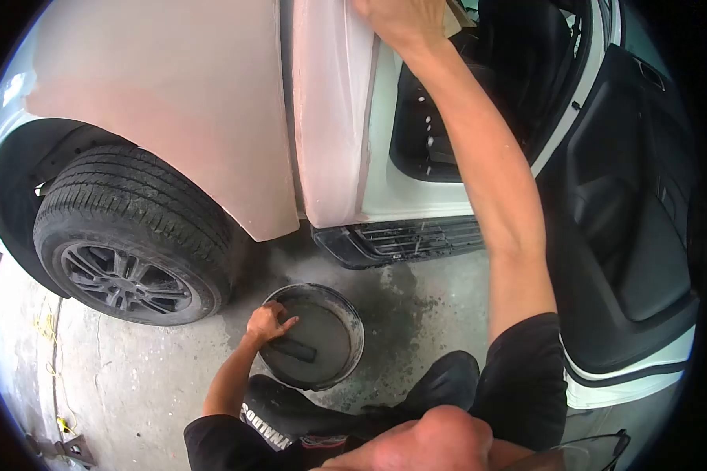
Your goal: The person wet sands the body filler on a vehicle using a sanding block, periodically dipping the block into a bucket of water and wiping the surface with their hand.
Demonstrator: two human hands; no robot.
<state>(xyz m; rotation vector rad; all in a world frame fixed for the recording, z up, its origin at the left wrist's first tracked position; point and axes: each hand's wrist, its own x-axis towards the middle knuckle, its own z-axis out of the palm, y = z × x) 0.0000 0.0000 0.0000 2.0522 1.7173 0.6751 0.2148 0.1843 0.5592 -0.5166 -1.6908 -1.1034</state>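
Note:
My left hand is over the near-left side of a round bucket on the floor. Its fingers are closed around one end of a dark oblong sanding block, which lies across the murky grey water. My right hand is at the top edge of the view, against the pale body panel beside the door opening. Its fingertips are cut off by the frame, so whether it holds anything is hidden. The panels show dull white and pinkish sanded patches.
A rear wheel stands left of the bucket. A black side step runs under the door opening. The open door is on the right. My bent legs are close to the bucket. Wet spots mark the concrete floor.

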